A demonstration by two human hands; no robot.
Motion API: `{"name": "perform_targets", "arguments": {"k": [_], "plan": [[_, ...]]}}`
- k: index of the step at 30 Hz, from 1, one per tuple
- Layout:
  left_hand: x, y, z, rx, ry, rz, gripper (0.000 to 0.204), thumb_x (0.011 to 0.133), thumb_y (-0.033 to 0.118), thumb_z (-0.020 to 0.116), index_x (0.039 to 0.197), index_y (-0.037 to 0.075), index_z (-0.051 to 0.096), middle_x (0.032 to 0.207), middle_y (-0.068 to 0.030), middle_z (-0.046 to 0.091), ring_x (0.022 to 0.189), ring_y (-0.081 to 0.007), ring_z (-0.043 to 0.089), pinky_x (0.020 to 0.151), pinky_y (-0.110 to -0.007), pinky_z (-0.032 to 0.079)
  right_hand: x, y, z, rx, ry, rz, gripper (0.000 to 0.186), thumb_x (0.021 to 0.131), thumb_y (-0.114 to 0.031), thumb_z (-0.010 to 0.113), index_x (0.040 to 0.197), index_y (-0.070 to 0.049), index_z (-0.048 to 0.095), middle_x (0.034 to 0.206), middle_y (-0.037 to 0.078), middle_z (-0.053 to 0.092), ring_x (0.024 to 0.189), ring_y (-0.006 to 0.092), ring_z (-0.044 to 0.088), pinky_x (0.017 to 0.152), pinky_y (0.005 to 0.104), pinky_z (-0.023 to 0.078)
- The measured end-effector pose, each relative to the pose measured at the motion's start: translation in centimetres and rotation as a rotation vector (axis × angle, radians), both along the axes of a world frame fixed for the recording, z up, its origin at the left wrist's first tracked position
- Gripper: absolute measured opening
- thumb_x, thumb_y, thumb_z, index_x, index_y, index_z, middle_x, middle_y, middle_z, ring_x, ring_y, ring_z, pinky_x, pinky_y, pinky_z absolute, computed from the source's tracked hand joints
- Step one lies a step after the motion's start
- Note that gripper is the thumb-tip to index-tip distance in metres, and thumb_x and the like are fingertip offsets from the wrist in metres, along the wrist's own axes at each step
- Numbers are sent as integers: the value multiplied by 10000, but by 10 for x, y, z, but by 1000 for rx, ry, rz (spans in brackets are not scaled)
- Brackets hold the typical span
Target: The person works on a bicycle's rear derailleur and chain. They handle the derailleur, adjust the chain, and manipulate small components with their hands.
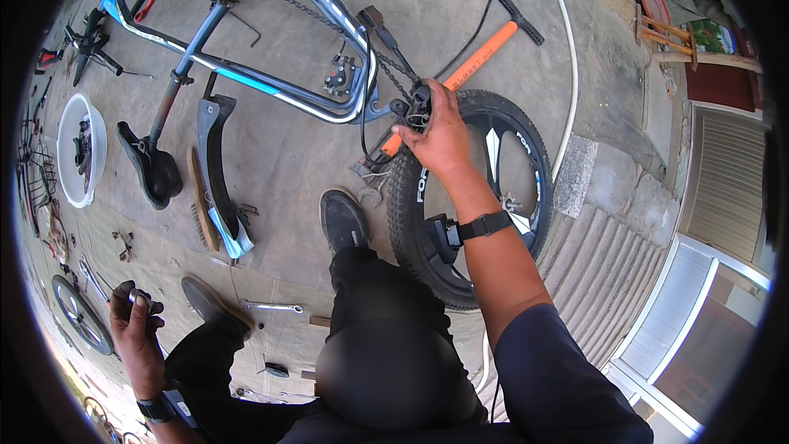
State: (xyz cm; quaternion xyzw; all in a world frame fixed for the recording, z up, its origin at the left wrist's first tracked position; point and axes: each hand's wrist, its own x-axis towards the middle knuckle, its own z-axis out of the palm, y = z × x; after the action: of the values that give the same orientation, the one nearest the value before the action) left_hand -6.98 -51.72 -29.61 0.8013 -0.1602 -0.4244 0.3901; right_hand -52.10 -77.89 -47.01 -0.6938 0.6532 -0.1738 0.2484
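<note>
A bicycle frame (246,88) in black, white and blue lies on the ground, its chain (300,6) running toward the rear end. At that end my right hand (441,133) has its thumb and fingers closed around a dark rear derailleur (418,107). Under my right forearm lies a wheel (402,212) with a knobbly tyre, separate from the frame. My left hand (138,337), low on the left, pinches a small shiny metal part (140,298) whose exact kind is too small to make out. The saddle (156,174) is still attached to the seat post.
An orange floor pump (485,51) lies beyond the wheel. A white basin (100,160) holds dark parts. Near my feet are a black mudguard (216,136), a brush (196,197) and a wrench (275,307). Ridged steps (604,263) rise at right.
</note>
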Motion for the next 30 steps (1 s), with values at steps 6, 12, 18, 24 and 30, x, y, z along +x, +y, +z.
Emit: {"name": "perform_targets", "arguments": {"k": [6, 12, 18, 24, 30], "plan": [[1, 2, 0, 8, -15, -13, 403, 989, 199, 687, 1342, 62, 548, 998, -1, 612, 856, -123, 649, 695, -232, 466, -1, -1, -5, -32, 3, 10, 887, 707, -219, 898, 1438, -83, 414, 1430, 202, 481, 1236, 405, 571, 1016, 442, 511], [2, 4, 1, 7, -29, -20, 403, 987, 195, 685, 1344, 62, 551, 997, 2, 611, 859, -122, 647, 692, -231, 459, 1, 0, -7, -37, -22, 6, 892, 702, -214, 898, 1439, -84, 412, 1429, 205, 486, 1237, 407, 568, 1020, 450, 509], [3, 8, 5, -16, -37, -12, 403, 990, 191, 679, 1347, 54, 550, 995, -4, 609, 858, -127, 650, 700, -237, 462, -1, -1, -12, -31, -12, 2, 903, 701, -235, 903, 1442, -97, 407, 1425, 191, 493, 1232, 406, 573, 1015, 444, 514], [4, 13, 14, -40, -65, -5, 407, 998, 180, 665, 1354, 25, 542, 1008, -22, 607, 870, -139, 656, 709, -241, 470, 2, 0, -10, -14, -2, -36, 902, 695, -252, 914, 1435, -100, 422, 1414, 181, 509, 1227, 384, 586, 1011, 439, 517], [8, 18, 23, -129, -41, -2, 400, 1011, 166, 644, 1365, 15, 534, 1029, -37, 599, 893, -154, 659, 717, -248, 482, -5, 1, 1, 42, 45, -41, 1003, 672, -265, 936, 1490, -72, 388, 1425, 207, 494, 1281, 366, 554, 1060, 411, 490]]}}
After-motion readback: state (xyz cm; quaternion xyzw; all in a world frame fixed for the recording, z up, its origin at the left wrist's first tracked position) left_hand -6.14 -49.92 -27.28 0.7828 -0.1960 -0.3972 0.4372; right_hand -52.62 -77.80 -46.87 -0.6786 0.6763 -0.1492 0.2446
